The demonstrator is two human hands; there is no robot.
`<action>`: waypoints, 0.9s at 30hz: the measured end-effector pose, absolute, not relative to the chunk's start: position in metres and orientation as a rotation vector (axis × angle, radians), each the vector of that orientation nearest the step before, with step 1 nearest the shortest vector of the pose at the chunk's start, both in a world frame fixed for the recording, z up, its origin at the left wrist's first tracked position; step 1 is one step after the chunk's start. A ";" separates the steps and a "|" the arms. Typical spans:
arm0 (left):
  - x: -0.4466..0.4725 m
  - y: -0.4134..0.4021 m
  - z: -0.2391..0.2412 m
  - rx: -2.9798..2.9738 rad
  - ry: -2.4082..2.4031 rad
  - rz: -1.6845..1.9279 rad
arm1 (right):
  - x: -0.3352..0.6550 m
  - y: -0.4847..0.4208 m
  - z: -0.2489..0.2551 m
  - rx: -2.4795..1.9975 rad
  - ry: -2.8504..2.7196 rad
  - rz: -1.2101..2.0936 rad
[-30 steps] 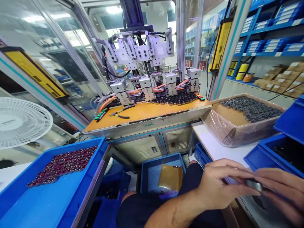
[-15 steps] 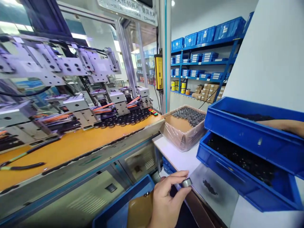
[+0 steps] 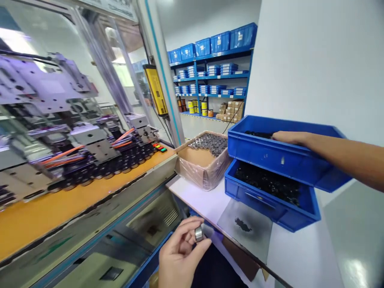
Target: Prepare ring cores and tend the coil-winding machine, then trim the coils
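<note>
Head view: my left hand (image 3: 181, 254) pinches a short silver metal cylinder (image 3: 199, 233) between thumb and fingers. My right hand (image 3: 289, 137) reaches into the upper blue plastic bin (image 3: 255, 151); its fingertips are hidden, so I can't tell their grip. Below that hand, the lower blue plastic bin (image 3: 237, 192), holding small black parts (image 3: 264, 180), stands between my hands. Beyond my left hand sits a plastic-wrapped brown cardboard box (image 3: 207, 178); left of it runs an orange worktop (image 3: 90, 196).

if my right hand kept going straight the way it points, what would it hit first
Probably the dark parts just ahead of the right hand in the upper blue bin; depth inside is hard to judge.
</note>
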State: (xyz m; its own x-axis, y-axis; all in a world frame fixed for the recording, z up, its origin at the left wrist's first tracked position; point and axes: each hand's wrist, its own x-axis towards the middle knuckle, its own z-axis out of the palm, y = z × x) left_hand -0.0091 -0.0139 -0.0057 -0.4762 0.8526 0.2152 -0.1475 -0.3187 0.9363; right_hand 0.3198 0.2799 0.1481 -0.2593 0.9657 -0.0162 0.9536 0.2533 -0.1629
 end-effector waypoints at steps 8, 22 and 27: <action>-0.024 -0.013 0.004 0.909 1.286 1.725 | 0.243 0.199 0.135 -1.011 -2.397 -0.121; 0.009 -0.010 0.010 1.184 1.415 1.726 | 0.162 0.108 0.024 0.237 -2.183 -0.025; 0.010 -0.010 0.005 1.163 1.441 1.744 | 0.168 0.109 0.026 0.127 -2.234 0.036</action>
